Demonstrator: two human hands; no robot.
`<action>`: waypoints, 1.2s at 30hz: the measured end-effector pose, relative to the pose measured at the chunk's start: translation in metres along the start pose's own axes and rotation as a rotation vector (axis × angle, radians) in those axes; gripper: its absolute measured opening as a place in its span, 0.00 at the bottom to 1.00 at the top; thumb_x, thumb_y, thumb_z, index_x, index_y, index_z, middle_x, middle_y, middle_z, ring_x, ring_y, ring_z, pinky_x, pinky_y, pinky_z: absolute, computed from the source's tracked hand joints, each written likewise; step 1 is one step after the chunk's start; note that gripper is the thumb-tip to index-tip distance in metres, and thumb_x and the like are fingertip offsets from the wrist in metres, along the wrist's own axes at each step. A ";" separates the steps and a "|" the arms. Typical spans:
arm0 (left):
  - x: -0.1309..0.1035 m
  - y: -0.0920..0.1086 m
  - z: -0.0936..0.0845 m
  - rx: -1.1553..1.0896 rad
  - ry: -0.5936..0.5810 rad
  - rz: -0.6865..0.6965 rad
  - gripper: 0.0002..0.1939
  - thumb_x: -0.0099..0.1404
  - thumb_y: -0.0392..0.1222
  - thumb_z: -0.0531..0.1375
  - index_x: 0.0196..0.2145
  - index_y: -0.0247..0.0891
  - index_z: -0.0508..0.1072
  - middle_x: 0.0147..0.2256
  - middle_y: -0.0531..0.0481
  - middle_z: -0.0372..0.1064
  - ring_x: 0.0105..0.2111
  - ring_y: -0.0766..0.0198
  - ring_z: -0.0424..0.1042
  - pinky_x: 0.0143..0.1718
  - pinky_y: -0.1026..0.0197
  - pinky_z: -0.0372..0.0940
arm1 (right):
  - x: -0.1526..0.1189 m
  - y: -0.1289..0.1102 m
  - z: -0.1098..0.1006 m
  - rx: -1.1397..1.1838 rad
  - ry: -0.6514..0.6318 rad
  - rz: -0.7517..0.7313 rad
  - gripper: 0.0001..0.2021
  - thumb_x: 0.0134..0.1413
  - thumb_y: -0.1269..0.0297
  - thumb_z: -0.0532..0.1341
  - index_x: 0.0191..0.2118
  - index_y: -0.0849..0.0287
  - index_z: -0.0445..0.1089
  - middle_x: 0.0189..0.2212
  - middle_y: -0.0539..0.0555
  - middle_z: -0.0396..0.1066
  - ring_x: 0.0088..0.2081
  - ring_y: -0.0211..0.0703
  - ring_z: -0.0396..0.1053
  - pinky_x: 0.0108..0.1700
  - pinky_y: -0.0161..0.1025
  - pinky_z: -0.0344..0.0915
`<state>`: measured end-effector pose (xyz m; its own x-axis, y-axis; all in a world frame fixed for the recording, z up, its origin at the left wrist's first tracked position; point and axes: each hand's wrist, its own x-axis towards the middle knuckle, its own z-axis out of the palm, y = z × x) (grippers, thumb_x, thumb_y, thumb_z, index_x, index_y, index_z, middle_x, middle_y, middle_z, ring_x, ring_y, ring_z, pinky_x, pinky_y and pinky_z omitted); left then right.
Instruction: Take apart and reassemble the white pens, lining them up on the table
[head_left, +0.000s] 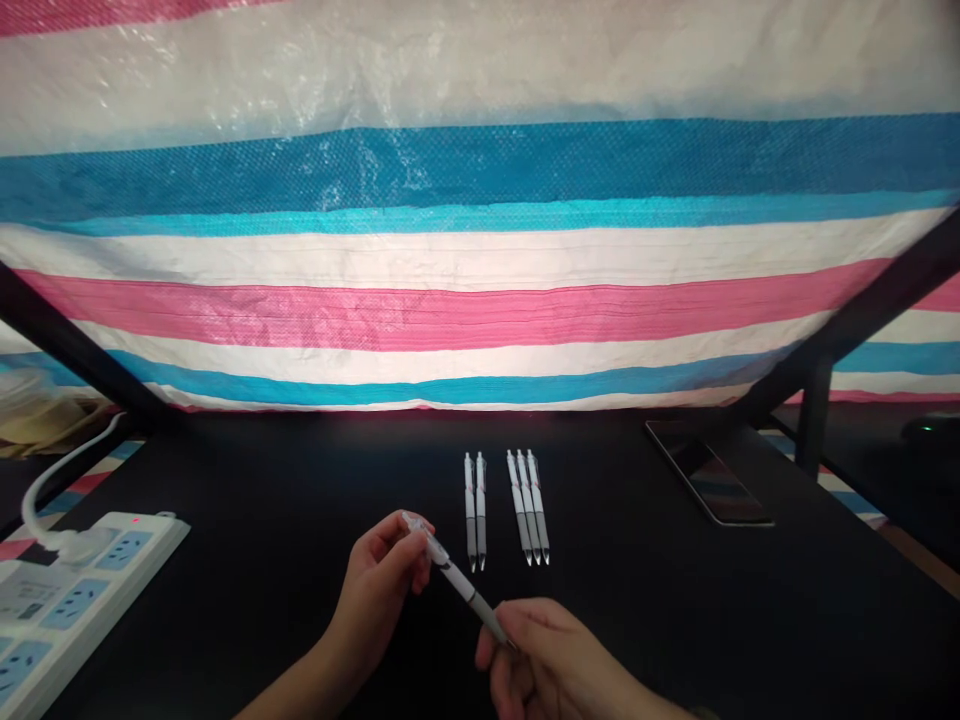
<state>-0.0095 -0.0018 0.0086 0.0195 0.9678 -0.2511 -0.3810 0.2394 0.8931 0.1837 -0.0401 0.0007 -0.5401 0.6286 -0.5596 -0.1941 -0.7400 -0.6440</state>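
Note:
A white pen with a grey grip (459, 583) is held slantwise above the table, between both hands. My left hand (386, 570) pinches its clip and button end between thumb and fingers. At the tip end, my right hand (544, 650) has its fingers closed round the grey grip, and the point is partly hidden. Beyond the hands lie two matching pens (475, 510) side by side, tips toward me. To their right, three more pens of the same kind (529, 507) form a second group.
A smartphone (709, 475) lies at the right rear of the black table (247, 500). On the left is a white power strip (97, 600) with a plugged-in cable (34, 490). Striped sheeting (480, 320) hangs behind, between black frame bars (855, 300).

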 end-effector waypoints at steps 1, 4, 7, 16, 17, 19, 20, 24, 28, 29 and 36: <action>0.001 0.000 0.000 -0.005 0.004 -0.004 0.07 0.58 0.41 0.65 0.29 0.34 0.75 0.18 0.56 0.61 0.18 0.72 0.57 0.21 0.69 0.53 | 0.000 0.000 0.000 0.020 -0.004 -0.008 0.21 0.51 0.45 0.63 0.32 0.63 0.67 0.16 0.49 0.67 0.16 0.30 0.63 0.17 0.24 0.51; 0.001 -0.001 0.001 -0.011 0.015 -0.004 0.07 0.57 0.41 0.65 0.28 0.34 0.75 0.17 0.57 0.60 0.18 0.72 0.57 0.21 0.69 0.53 | -0.001 -0.002 -0.002 0.022 -0.034 0.010 0.19 0.50 0.49 0.64 0.37 0.61 0.65 0.21 0.51 0.72 0.19 0.32 0.66 0.18 0.25 0.53; 0.001 -0.001 0.001 -0.013 0.018 -0.015 0.07 0.57 0.41 0.65 0.28 0.34 0.75 0.18 0.57 0.60 0.18 0.72 0.57 0.21 0.69 0.52 | -0.001 -0.005 -0.002 -0.013 -0.045 0.089 0.21 0.57 0.45 0.55 0.36 0.63 0.66 0.22 0.55 0.74 0.19 0.33 0.68 0.18 0.26 0.54; 0.002 -0.001 0.002 -0.023 0.040 -0.021 0.07 0.55 0.41 0.66 0.27 0.33 0.74 0.18 0.57 0.60 0.18 0.72 0.56 0.20 0.69 0.52 | -0.001 -0.004 -0.002 -0.009 0.010 0.099 0.18 0.54 0.48 0.59 0.34 0.61 0.64 0.21 0.54 0.73 0.18 0.32 0.67 0.16 0.24 0.51; 0.002 0.000 0.002 -0.021 0.045 -0.021 0.07 0.55 0.41 0.66 0.27 0.33 0.74 0.18 0.57 0.60 0.18 0.72 0.56 0.20 0.69 0.52 | 0.000 -0.004 -0.003 -0.002 -0.001 0.084 0.17 0.53 0.50 0.61 0.35 0.61 0.63 0.22 0.54 0.74 0.19 0.32 0.68 0.16 0.24 0.52; 0.001 0.001 0.002 -0.016 0.052 -0.017 0.07 0.55 0.41 0.66 0.27 0.34 0.74 0.18 0.57 0.60 0.18 0.72 0.56 0.20 0.69 0.52 | 0.000 -0.004 -0.003 0.009 -0.019 0.088 0.17 0.52 0.51 0.62 0.37 0.60 0.63 0.24 0.54 0.75 0.20 0.34 0.69 0.16 0.24 0.53; 0.001 0.001 0.002 -0.015 0.053 -0.015 0.07 0.55 0.41 0.66 0.27 0.34 0.74 0.18 0.57 0.60 0.18 0.72 0.56 0.20 0.69 0.52 | 0.000 -0.004 -0.003 0.010 -0.013 0.097 0.17 0.53 0.49 0.60 0.36 0.61 0.64 0.23 0.54 0.74 0.19 0.33 0.69 0.16 0.24 0.52; 0.001 0.001 0.002 -0.023 0.059 -0.015 0.07 0.55 0.40 0.66 0.27 0.34 0.74 0.17 0.57 0.60 0.18 0.72 0.56 0.20 0.69 0.52 | 0.000 -0.002 -0.003 0.032 0.000 0.077 0.15 0.54 0.51 0.59 0.35 0.60 0.64 0.20 0.53 0.73 0.18 0.33 0.67 0.16 0.24 0.49; 0.001 -0.001 0.001 -0.033 0.064 -0.013 0.07 0.55 0.40 0.66 0.27 0.34 0.74 0.18 0.57 0.60 0.18 0.72 0.56 0.20 0.69 0.52 | 0.001 -0.001 -0.004 0.020 -0.034 0.127 0.16 0.57 0.50 0.53 0.37 0.60 0.64 0.21 0.54 0.74 0.18 0.34 0.67 0.17 0.25 0.48; 0.001 -0.001 0.001 -0.032 0.061 -0.015 0.06 0.55 0.40 0.66 0.27 0.34 0.74 0.18 0.57 0.60 0.18 0.72 0.56 0.20 0.69 0.53 | 0.002 -0.001 -0.005 0.021 -0.023 0.141 0.18 0.58 0.50 0.49 0.35 0.61 0.65 0.18 0.53 0.72 0.17 0.34 0.65 0.17 0.26 0.48; 0.002 -0.002 0.000 -0.045 0.060 -0.006 0.06 0.57 0.40 0.65 0.28 0.34 0.74 0.18 0.57 0.60 0.18 0.73 0.56 0.20 0.69 0.53 | 0.001 -0.002 -0.004 0.019 -0.038 0.086 0.15 0.54 0.51 0.55 0.36 0.60 0.64 0.20 0.53 0.73 0.18 0.33 0.65 0.17 0.26 0.47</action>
<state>-0.0091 -0.0004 0.0066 -0.0328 0.9595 -0.2798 -0.4219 0.2405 0.8742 0.1865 -0.0375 -0.0003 -0.5859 0.5530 -0.5924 -0.1604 -0.7957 -0.5841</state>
